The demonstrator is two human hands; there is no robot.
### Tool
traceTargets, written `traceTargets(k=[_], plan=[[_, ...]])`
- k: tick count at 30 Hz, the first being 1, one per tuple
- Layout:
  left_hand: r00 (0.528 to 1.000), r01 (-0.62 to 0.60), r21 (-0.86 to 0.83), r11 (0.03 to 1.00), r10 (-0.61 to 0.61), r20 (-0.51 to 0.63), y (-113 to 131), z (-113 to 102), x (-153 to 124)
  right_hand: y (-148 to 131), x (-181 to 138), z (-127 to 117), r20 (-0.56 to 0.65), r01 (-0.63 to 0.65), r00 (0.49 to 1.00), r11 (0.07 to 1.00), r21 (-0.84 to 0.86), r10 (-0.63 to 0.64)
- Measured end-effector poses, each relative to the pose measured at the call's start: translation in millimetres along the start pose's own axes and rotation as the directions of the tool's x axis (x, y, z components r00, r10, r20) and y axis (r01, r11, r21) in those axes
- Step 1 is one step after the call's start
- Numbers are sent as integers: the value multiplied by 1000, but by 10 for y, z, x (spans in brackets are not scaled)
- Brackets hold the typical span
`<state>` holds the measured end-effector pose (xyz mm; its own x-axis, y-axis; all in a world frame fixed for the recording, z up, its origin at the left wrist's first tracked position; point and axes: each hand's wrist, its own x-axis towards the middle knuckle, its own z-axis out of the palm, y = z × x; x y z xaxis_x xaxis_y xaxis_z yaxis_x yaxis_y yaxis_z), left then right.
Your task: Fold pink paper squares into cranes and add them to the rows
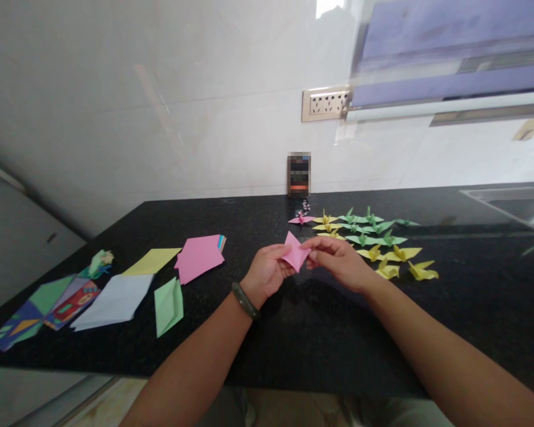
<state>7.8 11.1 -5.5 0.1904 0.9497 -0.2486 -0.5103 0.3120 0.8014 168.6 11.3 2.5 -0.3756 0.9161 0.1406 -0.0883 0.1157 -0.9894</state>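
Between my two hands is a pink folded paper (296, 254), diamond-shaped and held just above the dark counter. My left hand (269, 270), with a dark bangle at the wrist, grips its left side, thumb on top and fingers underneath. At the paper's right corner, my right hand (338, 260) pinches the edge between thumb and fingertips. Just beyond the hands sits a pink paper crane (301, 220). Rows of green paper cranes (368, 229) and yellow paper cranes (400, 254) spread behind and to the right of my right hand.
Left on the black counter (267, 350) lie a pink paper stack (201, 258), yellow paper (153, 261), white sheets (115, 299), a folded green paper (168, 306) and colourful printed packaging (40, 314). A phone (299, 175) leans against the wall. A sink edge (502, 204) is at far right.
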Motion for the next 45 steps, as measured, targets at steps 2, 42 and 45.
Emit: traceTargets(k=[2, 42, 45], plan=[[1000, -2, -2, 1000, 2, 3, -11, -13, 13, -3, 1, 5, -9, -6, 1000, 1000, 9, 6], [990, -41, 214, 976, 10, 141, -39, 68, -82, 50, 18, 15, -40, 292, 894, 649, -703, -446], [990, -60, 261, 963, 24, 137, -52, 65, -76, 54, 28, 0, -102, 173, 931, 670, -722, -351]])
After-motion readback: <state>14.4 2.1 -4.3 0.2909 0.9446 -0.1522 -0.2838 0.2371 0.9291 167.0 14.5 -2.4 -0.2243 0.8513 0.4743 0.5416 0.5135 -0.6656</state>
